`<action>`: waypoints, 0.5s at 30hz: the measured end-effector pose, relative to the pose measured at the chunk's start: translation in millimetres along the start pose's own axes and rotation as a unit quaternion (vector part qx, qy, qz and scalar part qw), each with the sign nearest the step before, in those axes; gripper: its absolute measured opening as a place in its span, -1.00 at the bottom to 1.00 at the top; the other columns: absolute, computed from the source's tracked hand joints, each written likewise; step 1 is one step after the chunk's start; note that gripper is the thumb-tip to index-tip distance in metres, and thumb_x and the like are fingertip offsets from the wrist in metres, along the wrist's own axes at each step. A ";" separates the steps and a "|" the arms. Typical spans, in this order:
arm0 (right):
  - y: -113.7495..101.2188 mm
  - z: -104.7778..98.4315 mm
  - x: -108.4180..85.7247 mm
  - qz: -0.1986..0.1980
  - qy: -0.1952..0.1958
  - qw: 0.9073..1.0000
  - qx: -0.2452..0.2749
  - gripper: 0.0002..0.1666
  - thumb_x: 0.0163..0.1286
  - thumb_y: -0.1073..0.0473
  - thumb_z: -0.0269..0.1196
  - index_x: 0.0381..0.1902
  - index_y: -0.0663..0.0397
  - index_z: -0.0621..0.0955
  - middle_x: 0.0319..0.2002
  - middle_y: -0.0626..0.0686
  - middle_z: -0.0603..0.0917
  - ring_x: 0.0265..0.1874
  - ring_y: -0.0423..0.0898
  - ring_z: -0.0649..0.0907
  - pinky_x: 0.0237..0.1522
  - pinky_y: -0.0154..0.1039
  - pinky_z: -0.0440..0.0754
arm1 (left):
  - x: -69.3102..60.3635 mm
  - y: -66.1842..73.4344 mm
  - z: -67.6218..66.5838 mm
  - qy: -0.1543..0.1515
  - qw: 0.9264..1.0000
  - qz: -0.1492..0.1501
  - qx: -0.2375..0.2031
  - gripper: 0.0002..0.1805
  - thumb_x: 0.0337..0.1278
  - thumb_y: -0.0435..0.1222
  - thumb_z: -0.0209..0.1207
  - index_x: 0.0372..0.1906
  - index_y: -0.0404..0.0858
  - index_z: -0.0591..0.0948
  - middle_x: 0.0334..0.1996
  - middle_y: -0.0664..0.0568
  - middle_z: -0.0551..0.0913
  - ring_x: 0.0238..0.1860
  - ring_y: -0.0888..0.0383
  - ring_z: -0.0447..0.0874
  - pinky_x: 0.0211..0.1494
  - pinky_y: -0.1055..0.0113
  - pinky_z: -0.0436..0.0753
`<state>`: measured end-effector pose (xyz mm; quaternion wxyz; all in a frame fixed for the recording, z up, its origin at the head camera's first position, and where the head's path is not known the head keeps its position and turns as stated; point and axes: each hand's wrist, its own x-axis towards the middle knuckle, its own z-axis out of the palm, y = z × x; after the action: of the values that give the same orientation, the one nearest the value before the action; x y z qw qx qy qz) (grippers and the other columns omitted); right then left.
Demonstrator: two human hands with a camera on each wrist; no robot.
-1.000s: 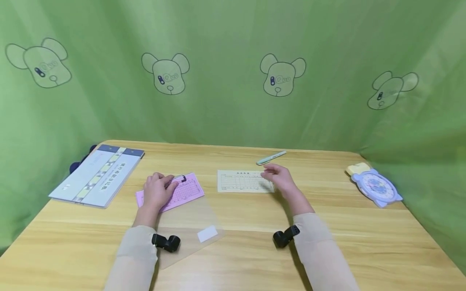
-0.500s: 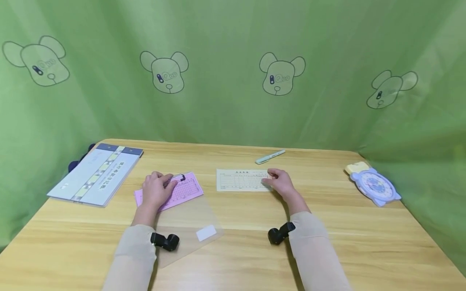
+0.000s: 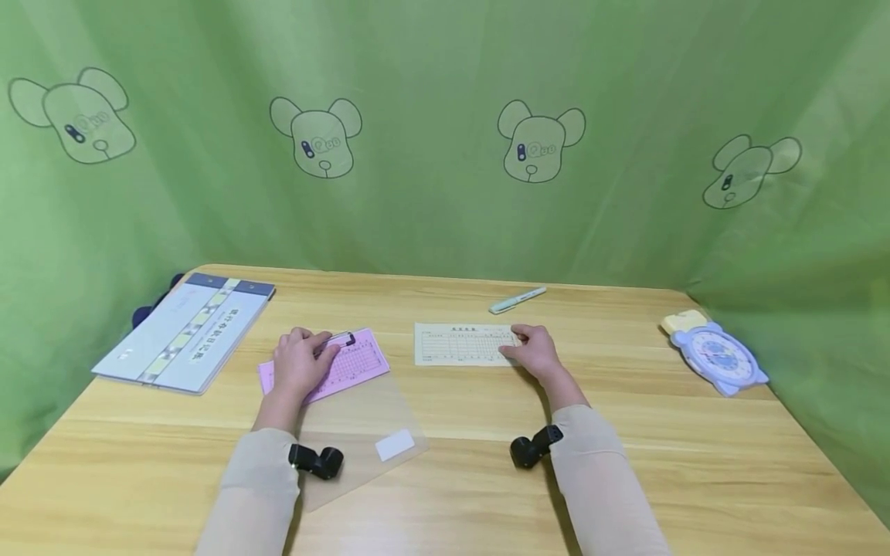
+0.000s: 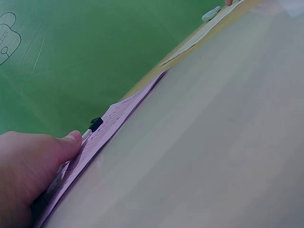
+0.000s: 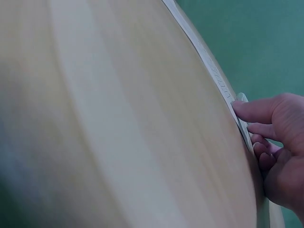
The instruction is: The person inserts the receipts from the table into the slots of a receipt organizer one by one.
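Note:
A clear clipboard (image 3: 354, 421) with a white label lies on the table, a pink printed form (image 3: 358, 364) across its top end. My left hand (image 3: 297, 367) grips the clip (image 3: 342, 340) over that form, thumb on the near side; its other fingers are partly hidden. The thumb and the clip's black end also show in the left wrist view. To the right lies a pale printed form (image 3: 455, 344). My right hand (image 3: 538, 354) pinches its right end between thumb and fingers, also seen in the right wrist view.
A blue-grey ledger folder (image 3: 188, 332) lies at the table's left. Behind the pale form is a light green pen (image 3: 518, 300). A blue toy clock (image 3: 719, 357) and a yellow sponge-like block (image 3: 683, 321) sit at the right edge. A green curtain (image 3: 431, 216) hangs behind the table.
My right hand has come down from above the pale form and now pinches its right end. The left hand stays at the clip.

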<state>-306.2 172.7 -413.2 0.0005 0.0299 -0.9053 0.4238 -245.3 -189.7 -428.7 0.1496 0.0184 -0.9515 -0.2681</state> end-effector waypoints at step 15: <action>4.6 3.5 -3.4 -0.043 0.030 0.998 -0.024 -0.51 0.03 0.30 0.21 -0.03 0.33 0.42 -0.32 0.19 0.39 -0.32 0.04 0.36 -0.25 -0.13 0.29 | 0.2 0.5 0.0 -0.002 1.000 -0.008 -0.003 -0.57 0.05 -0.08 0.08 -0.02 -0.26 0.52 -0.23 -0.17 0.38 -0.21 -0.07 0.25 -0.14 0.07 0.21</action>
<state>-302.9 173.2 -419.0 0.0467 0.0560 -0.9125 0.4026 -245.4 -189.3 -428.4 0.1455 0.0247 -0.9509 -0.2721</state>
